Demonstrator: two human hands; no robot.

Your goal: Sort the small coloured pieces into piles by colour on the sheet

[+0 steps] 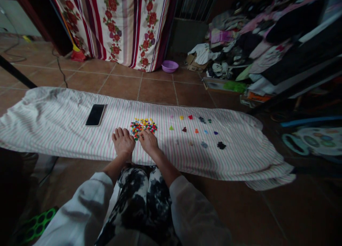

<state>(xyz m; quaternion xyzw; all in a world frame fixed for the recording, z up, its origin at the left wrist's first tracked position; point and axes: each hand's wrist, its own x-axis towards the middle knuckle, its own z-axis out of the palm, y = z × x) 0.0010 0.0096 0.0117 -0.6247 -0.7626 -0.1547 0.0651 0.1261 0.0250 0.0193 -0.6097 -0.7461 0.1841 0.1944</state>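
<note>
A heap of small mixed-colour pieces (pixel 144 125), too small to name surely, lies on a striped cloth (pixel 165 153). My left hand (pixel 123 142) rests palm down on the cloth at the heap's left edge, fingers stretched out. At the front of the heap, my right hand (pixel 149 141) has its fingers bent together among the pieces; anything between the fingertips is hidden. To the right, little groups sorted by colour lie in rows, including a black group (pixel 221 145), a red group (pixel 190 117), a yellow group (pixel 181 117) and a dark grey group (pixel 202 120).
A phone (pixel 95 115) with a dark screen lies on the cloth left of the heap. Beyond the cloth are a purple basin (pixel 170 66), a floral curtain (pixel 117 29) and a red dustpan (pixel 78 55) on the tiled floor. Clothes (pixel 240 43) are piled at the far right.
</note>
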